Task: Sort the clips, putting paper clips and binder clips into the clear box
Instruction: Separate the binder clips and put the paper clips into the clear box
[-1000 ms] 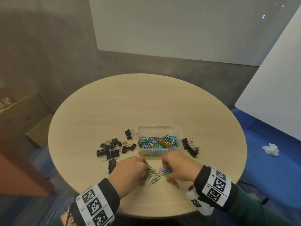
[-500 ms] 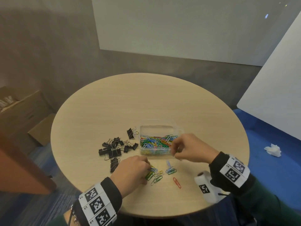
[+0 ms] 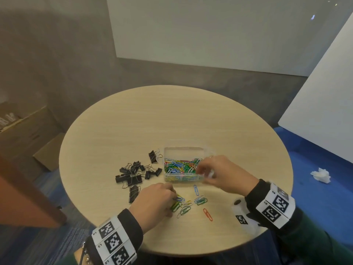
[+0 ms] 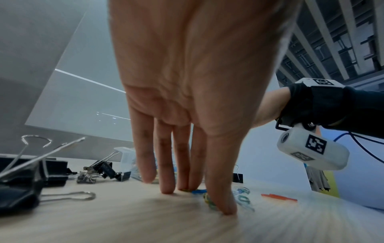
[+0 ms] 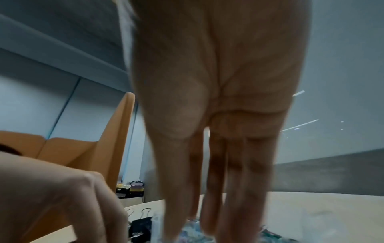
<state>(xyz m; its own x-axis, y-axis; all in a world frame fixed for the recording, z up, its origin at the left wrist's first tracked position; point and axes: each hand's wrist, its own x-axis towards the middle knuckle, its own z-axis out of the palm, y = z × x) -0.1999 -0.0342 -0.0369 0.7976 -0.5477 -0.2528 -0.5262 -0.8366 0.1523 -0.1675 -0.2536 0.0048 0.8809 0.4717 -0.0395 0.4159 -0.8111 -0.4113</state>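
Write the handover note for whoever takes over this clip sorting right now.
Left hand: fingertips straight, pressing loose paper clips on the table's near edge.
Right hand: over the clear box's right end; whether it holds anything cannot be told.
Done: box holds many coloured paper clips.
Left: loose paper clips, including an orange one and a blue one, plus the black binder clips left of the box.

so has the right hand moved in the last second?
Yes. The right hand went from the loose paper clips up to the clear box, now over its right end.
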